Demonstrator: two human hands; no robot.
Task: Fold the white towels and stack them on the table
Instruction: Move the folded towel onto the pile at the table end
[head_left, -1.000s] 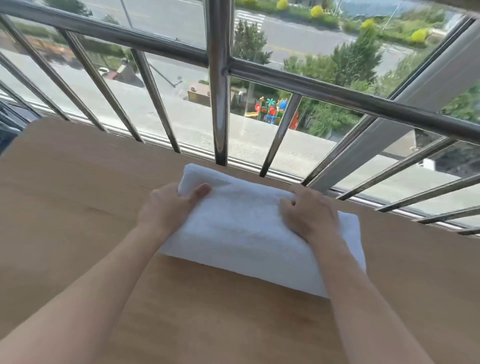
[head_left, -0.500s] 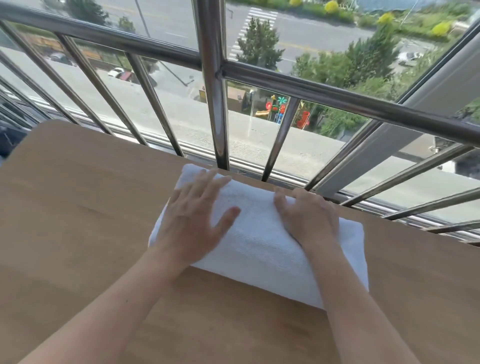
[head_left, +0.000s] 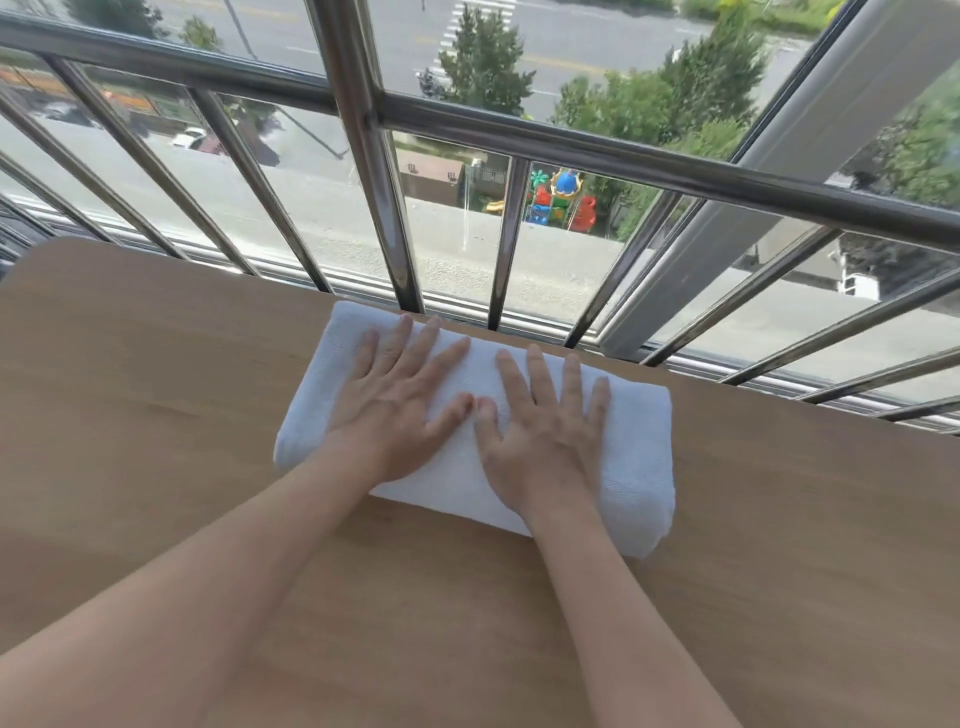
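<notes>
Your wooden table (head_left: 156, 415) fills the near half of the view, its far edge running along a metal railing (head_left: 571, 150) with slanted bars, and through those bars you look down on a road, trees and a brightly coloured playground (head_left: 558, 200) far below. On the table, close to its far edge and a little right of centre, lies the folded white towel (head_left: 636, 457), a thick oblong with rounded ends, set at a slant so its left end sits farther from you than its right end. Both of your hands lie palm-down on top of it. Your left hand (head_left: 400, 410) covers the left part, fingers spread and reaching toward the far edge. Your right hand (head_left: 545, 431) rests just beside it on the middle of the towel, fingers likewise spread flat, and your two thumbs nearly touch. Neither hand grips the cloth.
</notes>
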